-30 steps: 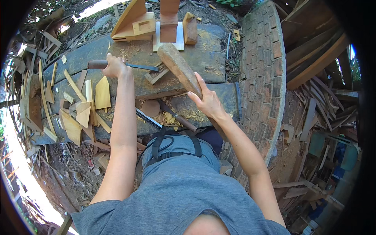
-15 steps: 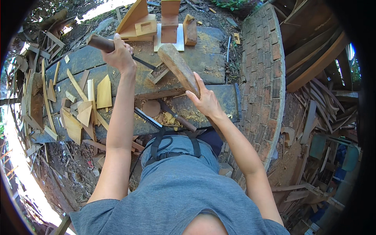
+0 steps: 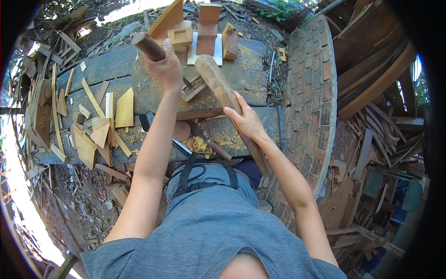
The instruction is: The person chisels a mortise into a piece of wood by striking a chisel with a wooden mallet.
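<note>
Chisel in the left hand, wooden club in the right hand: that is what I see from far away. I see the left fingers wrapped around the chisel's brown handle, and the round end of it sticks up past the hand on its upper left side. The dark blade pokes out on the other side of that hand, down toward a small wood block with a hollow in it. I can't tell from here if the tip touches the wood. The block lies between my two hands, just right of the left one and a little lower. The right hand grips the club around its middle. The club leans, with its fat end up and left of that hand, near the block, and its thin end below the hand. All this is over a dark plank bench. Below and left of the left hand I see a yellow board. Left of the right hand and a bit lower, there is a round brown disc, and beside it a tool with a wooden handle. A brick wall stands to the right of the right hand.
</note>
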### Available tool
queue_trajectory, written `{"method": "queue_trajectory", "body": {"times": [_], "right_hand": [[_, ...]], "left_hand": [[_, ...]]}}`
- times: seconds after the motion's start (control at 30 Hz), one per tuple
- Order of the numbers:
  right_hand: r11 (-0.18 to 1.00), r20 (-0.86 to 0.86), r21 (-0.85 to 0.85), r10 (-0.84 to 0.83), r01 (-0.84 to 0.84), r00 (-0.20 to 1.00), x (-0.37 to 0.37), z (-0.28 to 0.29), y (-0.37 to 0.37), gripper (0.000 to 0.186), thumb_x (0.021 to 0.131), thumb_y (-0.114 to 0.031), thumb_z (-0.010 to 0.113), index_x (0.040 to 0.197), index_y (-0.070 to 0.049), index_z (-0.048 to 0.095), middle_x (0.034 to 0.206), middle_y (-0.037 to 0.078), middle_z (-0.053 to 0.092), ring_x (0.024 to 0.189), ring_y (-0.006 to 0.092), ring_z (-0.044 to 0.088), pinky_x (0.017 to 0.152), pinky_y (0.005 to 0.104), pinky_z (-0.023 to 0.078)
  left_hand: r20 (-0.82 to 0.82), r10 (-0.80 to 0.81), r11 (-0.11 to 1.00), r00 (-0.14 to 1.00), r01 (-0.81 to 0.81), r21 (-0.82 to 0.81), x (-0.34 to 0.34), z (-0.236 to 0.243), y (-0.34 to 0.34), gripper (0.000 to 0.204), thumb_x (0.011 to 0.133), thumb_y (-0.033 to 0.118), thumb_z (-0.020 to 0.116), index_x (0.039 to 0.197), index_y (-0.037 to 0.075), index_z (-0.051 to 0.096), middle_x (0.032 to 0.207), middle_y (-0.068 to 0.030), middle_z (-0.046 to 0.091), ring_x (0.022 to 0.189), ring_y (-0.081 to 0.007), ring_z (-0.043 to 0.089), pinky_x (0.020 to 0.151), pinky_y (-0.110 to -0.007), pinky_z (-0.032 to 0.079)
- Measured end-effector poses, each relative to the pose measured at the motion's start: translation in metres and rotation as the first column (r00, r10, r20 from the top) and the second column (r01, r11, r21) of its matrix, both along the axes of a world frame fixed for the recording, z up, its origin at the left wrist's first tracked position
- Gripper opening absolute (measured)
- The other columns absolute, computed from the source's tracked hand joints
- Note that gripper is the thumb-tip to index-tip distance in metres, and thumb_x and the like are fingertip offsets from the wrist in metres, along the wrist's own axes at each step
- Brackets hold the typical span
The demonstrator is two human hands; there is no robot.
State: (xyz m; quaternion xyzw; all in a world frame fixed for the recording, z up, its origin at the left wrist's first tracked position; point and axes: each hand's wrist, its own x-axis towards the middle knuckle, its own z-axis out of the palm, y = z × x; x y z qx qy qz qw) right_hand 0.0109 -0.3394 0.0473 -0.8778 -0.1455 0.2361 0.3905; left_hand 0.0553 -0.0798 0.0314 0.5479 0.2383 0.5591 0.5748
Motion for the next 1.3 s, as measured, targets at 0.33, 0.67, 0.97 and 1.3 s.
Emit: {"method": "queue_trajectory", "body": {"times": [0.33, 0.67, 0.97, 1.3], "right_hand": [[0.872, 0.731, 0.163, 0.207, -0.461, 0.65, 0.015, 0.19, 0.068, 0.08, 0.089, -0.039, 0.073, 0.157, -0.019, 0.035, 0.107, 0.021, 0.072, 0.092, 0.0353, 0.074, 0.077, 0.0439, 0.058], [0.878, 0.813, -0.055, 0.316, -0.475, 0.489, 0.012, 0.191, 0.063, 0.081, 0.088, -0.042, 0.072, 0.158, -0.026, 0.034, 0.07, 0.011, 0.066, 0.057, 0.0288, 0.067, 0.055, 0.0421, 0.056], [0.943, 0.541, -0.014, 0.288, -0.333, 0.79, 0.038, 0.161, 0.032, 0.078, 0.093, -0.046, 0.065, 0.158, -0.023, 0.031, 0.096, 0.024, 0.074, 0.086, 0.039, 0.074, 0.08, 0.0475, 0.058], [0.881, 0.148, -0.374, 0.366, -0.291, 0.919, 0.014, 0.051, -0.009, 0.082, 0.092, -0.053, 0.062, 0.161, -0.033, 0.022, 0.104, 0.026, 0.073, 0.095, 0.0486, 0.069, 0.084, 0.053, 0.056]], "left_hand": [[0.124, -0.13, 0.991, 0.984, 0.127, 0.033, -0.003, 0.005, -0.031, 0.042, 0.081, 0.014, 0.08, 0.115, 0.0, 0.06, 0.105, -0.0076, 0.065, 0.094, -0.0195, 0.064, 0.085, -0.032, 0.049], [0.046, -0.22, 0.93, 0.974, 0.195, 0.311, -0.004, -0.058, -0.027, 0.044, 0.073, 0.016, 0.088, 0.104, 0.002, 0.061, 0.092, -0.0055, 0.069, 0.085, -0.0204, 0.068, 0.077, -0.034, 0.051], [-0.105, -0.067, 0.933, 0.992, 0.1, 0.345, -0.019, 0.007, -0.05, 0.022, 0.084, 0.009, 0.076, 0.096, 0.004, 0.058, 0.075, -0.006, 0.062, 0.066, -0.0174, 0.06, 0.063, -0.031, 0.047], [0.185, -0.052, 0.911, 0.981, 0.122, -0.393, -0.015, -0.001, 0.018, 0.025, 0.095, 0.006, 0.067, 0.095, 0.008, 0.042, 0.064, -0.0001, 0.049, 0.044, -0.0079, 0.045, 0.038, -0.026, 0.035]]}}
